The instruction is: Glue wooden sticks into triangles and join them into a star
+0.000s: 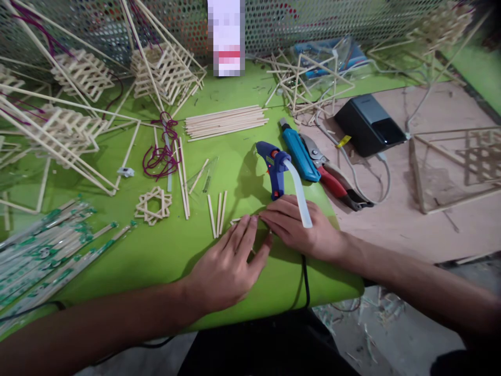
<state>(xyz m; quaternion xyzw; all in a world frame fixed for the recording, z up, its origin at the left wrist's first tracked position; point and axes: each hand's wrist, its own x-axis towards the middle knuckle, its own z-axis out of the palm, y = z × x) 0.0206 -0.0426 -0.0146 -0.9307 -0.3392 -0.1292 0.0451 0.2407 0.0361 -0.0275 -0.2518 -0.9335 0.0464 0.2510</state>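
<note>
My left hand (229,263) and my right hand (303,227) meet near the table's front edge, fingertips pressed down on small wooden sticks (235,221). Most of these sticks are hidden under my fingers, so how they join cannot be seen. Just beyond my right hand stands a blue hot glue gun (277,177), a long translucent glue stick (299,196) poking from its back over that hand. Three short cut sticks (216,215) lie left of my fingertips. Farther left rests a star-shaped ring of sticks (154,205).
Behind are a bundle of sticks (225,122), a blue utility knife (299,154), red-handled pruning shears (332,180) and a black box (370,125) with a cable. Woven stick lanterns (164,70) and purple cord (160,159) fill the left back; wrapped sticks (50,256) lie front left.
</note>
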